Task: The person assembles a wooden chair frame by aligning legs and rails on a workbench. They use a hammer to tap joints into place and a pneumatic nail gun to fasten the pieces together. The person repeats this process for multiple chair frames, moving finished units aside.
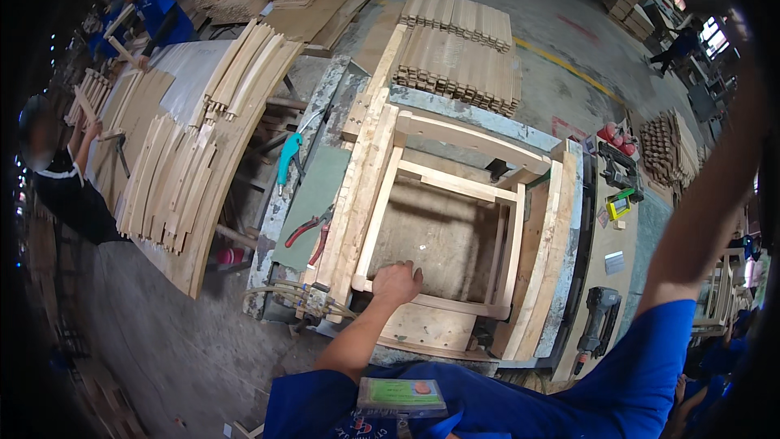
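My left hand [398,283] is closed over the near rail of a pale wooden frame [455,172], close to its near left corner. The frame lies flat, with a crossbar near its far end, inside a press of thick wooden beams [370,171] on a metal bench. My right arm [691,236] reaches up and out along the right side. Its hand is lost past the dark rim of the picture. Left of the press, red-handled pliers [305,230] and a teal air gun [289,158] rest on the bench.
A nail gun [600,319] and a yellow-green tape measure [619,206] lie on the right-hand ledge. Stacked wooden slats [459,57] stand beyond the press. At left, a table [199,264] carries curved wooden pieces, with co-workers [158,8] beside it. Hoses [284,291] run near the front left corner.
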The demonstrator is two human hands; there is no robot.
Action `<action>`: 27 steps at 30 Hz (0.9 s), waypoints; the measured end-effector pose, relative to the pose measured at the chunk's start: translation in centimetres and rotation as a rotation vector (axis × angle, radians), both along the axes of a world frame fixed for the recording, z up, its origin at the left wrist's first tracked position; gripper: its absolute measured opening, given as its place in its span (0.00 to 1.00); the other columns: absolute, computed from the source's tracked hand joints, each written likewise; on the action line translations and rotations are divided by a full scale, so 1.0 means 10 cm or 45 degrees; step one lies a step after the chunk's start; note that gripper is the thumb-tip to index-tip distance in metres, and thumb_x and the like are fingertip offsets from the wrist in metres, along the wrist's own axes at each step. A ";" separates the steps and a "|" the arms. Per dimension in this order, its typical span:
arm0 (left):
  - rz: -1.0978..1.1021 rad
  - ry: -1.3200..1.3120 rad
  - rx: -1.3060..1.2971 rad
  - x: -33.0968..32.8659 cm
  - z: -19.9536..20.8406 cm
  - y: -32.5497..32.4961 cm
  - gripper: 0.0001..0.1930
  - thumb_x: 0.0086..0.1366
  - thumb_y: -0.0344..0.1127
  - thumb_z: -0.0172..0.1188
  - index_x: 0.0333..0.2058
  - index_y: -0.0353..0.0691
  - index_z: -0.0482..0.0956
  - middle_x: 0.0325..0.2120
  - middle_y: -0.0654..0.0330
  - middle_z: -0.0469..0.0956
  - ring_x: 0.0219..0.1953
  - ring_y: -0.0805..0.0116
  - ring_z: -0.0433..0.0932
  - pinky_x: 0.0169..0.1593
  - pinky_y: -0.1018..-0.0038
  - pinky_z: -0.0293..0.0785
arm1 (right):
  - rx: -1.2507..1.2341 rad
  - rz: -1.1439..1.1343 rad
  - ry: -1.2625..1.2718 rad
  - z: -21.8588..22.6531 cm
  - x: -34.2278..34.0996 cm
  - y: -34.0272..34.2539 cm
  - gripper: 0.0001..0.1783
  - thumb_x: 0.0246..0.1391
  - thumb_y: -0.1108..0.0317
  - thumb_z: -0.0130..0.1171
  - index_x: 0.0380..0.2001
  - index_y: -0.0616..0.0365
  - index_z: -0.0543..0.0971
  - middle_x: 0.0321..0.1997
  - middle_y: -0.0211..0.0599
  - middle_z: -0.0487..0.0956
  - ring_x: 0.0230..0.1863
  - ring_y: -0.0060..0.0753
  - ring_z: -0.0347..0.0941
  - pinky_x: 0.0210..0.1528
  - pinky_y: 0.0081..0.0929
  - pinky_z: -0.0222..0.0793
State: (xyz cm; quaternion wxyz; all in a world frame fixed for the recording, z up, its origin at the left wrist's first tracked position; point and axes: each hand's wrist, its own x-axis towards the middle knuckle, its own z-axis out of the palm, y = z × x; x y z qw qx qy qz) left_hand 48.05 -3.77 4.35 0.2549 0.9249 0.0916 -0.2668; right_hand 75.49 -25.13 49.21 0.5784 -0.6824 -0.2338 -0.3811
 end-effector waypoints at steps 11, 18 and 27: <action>-0.012 0.013 -0.018 -0.23 -0.12 0.00 0.27 0.74 0.52 0.49 0.50 0.33 0.84 0.44 0.39 0.86 0.49 0.41 0.85 0.57 0.51 0.80 | 0.280 0.541 1.656 -1.99 -0.14 0.88 0.26 0.74 0.38 0.51 0.31 0.47 0.70 0.17 0.17 0.63 0.12 0.14 0.53 0.11 0.21 0.49; 0.031 0.023 0.036 -0.01 -0.01 0.09 0.24 0.74 0.52 0.49 0.50 0.37 0.83 0.45 0.42 0.86 0.51 0.44 0.85 0.57 0.52 0.78 | 0.017 -0.062 0.565 -1.77 0.14 1.13 0.26 0.78 0.47 0.45 0.30 0.55 0.69 0.20 0.34 0.69 0.20 0.34 0.66 0.26 0.37 0.69; -0.018 -0.142 0.179 -0.03 0.02 -0.11 0.23 0.71 0.52 0.54 0.50 0.40 0.86 0.45 0.43 0.87 0.49 0.44 0.85 0.56 0.53 0.78 | -0.107 0.369 1.336 -3.00 -0.72 0.79 0.26 0.74 0.45 0.53 0.36 0.60 0.76 0.24 0.30 0.72 0.28 0.29 0.69 0.36 0.35 0.71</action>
